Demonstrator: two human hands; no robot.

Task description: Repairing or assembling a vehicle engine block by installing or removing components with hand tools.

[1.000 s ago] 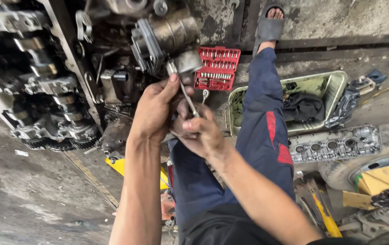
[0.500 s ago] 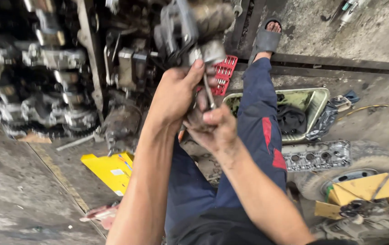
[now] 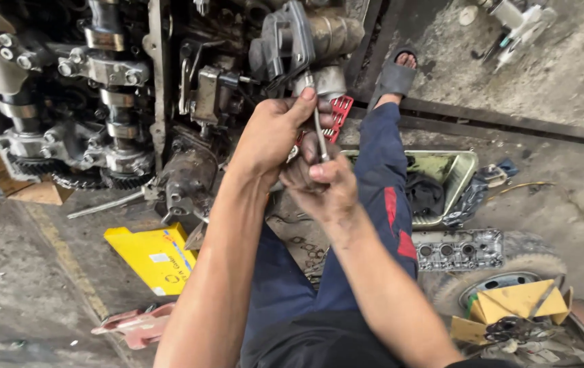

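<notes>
While we sit on the stained concrete floor (image 3: 19, 300), the engine block (image 3: 121, 102) fills the view above and left of our fingers, crank journals and gears exposed. Floor is oily and cracked, with a painted yellow stripe running off lower left; a dark steel rail crosses beyond our fingertips on the right. Our legs in blue trousers stretch away under both hands, sandal (image 3: 394, 75) just past the fingertips.

Right of our fingers: metal tray (image 3: 466, 170) with a dark rag inside, then a cylinder head (image 3: 459, 249) and a tyre (image 3: 510, 272) nearer to us. Left and below our fingers: yellow box (image 3: 152, 255) flat on the floor. Red socket case (image 3: 338, 112) sits just behind the fingertips, mostly hidden.

Left hand (image 3: 271, 136) is closed around the upper part of the slim metal driver (image 3: 319, 129), index finger stretched up along it toward the engine bracket (image 3: 292, 41). Right hand (image 3: 322, 184) is clenched on the lower end, thumb on top. Driver stands nearly upright between both grips, tip at the bracket; whether it actually touches, can't tell.
</notes>
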